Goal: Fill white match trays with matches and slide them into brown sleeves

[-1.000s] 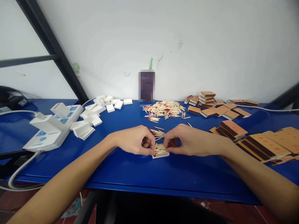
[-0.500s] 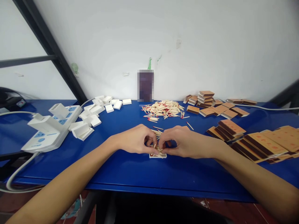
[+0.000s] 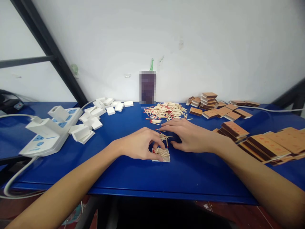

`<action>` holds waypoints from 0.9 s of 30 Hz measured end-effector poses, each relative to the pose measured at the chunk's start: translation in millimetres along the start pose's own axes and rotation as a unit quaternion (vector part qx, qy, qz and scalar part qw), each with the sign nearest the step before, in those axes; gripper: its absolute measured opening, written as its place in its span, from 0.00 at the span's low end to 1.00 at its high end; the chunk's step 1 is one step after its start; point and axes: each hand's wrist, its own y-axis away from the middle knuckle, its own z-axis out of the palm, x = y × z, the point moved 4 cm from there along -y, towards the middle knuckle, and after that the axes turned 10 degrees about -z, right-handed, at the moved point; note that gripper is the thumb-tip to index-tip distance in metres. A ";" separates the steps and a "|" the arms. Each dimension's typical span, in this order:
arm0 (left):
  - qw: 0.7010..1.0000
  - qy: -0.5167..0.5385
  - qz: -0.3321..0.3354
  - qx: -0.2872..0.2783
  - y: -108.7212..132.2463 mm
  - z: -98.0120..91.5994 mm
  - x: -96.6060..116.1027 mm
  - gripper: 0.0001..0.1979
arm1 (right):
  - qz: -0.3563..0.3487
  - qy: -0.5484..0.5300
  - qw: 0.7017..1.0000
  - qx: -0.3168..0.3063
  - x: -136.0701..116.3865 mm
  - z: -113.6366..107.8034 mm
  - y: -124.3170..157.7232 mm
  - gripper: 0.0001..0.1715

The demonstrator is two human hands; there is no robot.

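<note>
A small white matchbox tray (image 3: pixel 167 159) with matches (image 3: pixel 161 153) in it lies on the blue table near me. My left hand (image 3: pixel 143 144) is curled at the tray's left side, thumb and forefinger gripping it over the matches. To the right, my right hand (image 3: pixel 188 135) has its fingers stretched out and apart with nothing held. Its fingertips are over a small loose group of matches (image 3: pixel 164 136) just behind the tray. Farther back lies a big heap of red-tipped matches (image 3: pixel 168 110), partly behind the right hand.
Several white matchbox trays (image 3: pixel 95 111) lie at the back left, beside a white power strip (image 3: pixel 53 136) with cables. Brown matchbox sleeves (image 3: pixel 222 111) are stacked at the back right, with a larger group of sleeves (image 3: pixel 271 144) nearer. A blurred dark rectangle (image 3: pixel 147 87) stands against the wall.
My right hand has left the tray, moved back and right, and opened over the loose matches. My left hand stays at the tray, where more matches now show.
</note>
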 end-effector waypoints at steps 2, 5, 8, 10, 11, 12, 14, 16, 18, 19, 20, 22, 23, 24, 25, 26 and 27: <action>1.000 -0.006 0.018 0.007 -0.4 1.5 1.4 0.13 | -0.002 -0.012 1.000 -0.001 -0.5 2.8 -0.8 0.30; 1.000 -0.005 0.025 0.008 -0.9 3.8 2.5 0.12 | -0.010 -0.030 1.000 0.002 -3.9 4.5 -4.5 0.26; 1.000 -0.001 0.022 0.006 -1.1 5.6 4.1 0.09 | -0.011 -0.031 0.999 0.011 -5.1 7.1 -9.4 0.21; 1.000 0.006 0.022 0.008 -0.9 6.5 5.2 0.06 | -0.012 -0.028 0.999 0.017 -4.3 10.3 -12.6 0.17; 1.000 0.012 0.022 0.008 -0.7 6.9 5.5 0.05 | -0.015 -0.027 0.999 0.020 -3.9 12.1 -14.2 0.15; 1.000 0.017 0.021 0.010 -0.6 7.3 5.5 0.06 | -0.020 -0.027 0.999 0.023 -3.5 14.0 -15.7 0.14; 0.999 0.027 0.017 0.013 -0.3 8.2 4.8 0.07 | -0.026 -0.030 0.999 0.028 -2.9 17.6 -18.0 0.12; 0.999 0.034 0.014 0.016 -0.3 9.0 3.4 0.07 | -0.025 -0.035 0.998 0.035 -2.2 20.3 -19.6 0.10; 0.999 0.036 0.015 0.022 -0.4 9.3 2.2 0.05 | -0.020 -0.042 0.998 0.044 -1.5 22.0 -20.4 0.10; 0.999 0.034 0.018 0.029 -0.5 8.8 1.6 0.04 | -0.016 -0.047 0.998 0.050 -1.1 22.7 -20.8 0.09; 0.999 0.030 0.020 0.041 -0.5 7.8 1.2 0.03 | -0.014 -0.054 0.997 0.056 -0.7 23.3 -21.1 0.08; 0.997 0.015 0.030 0.074 0.0 3.7 0.7 0.05 | -0.010 -0.069 0.995 0.075 0.6 24.0 -21.6 0.06; 0.995 0.005 0.035 0.095 0.5 0.6 0.6 0.08 | -0.009 -0.077 0.993 0.087 1.3 24.1 -21.8 0.05; 0.993 -0.005 0.040 0.115 1.2 -2.7 0.5 0.10 | -0.008 -0.083 0.991 0.100 2.1 23.9 -21.8 0.05; 0.990 -0.014 0.044 0.132 1.9 -6.1 0.2 0.12 | -0.007 -0.088 0.990 0.112 2.9 23.8 -21.8 0.06; 0.988 -0.023 0.045 0.145 2.5 -9.2 -0.4 0.12 | -0.006 -0.093 0.988 0.120 3.7 23.6 -21.6 0.07; 0.987 -0.028 0.045 0.150 2.9 -11.6 -1.4 0.12 | -0.003 -0.096 0.987 0.125 4.6 23.6 -21.4 0.08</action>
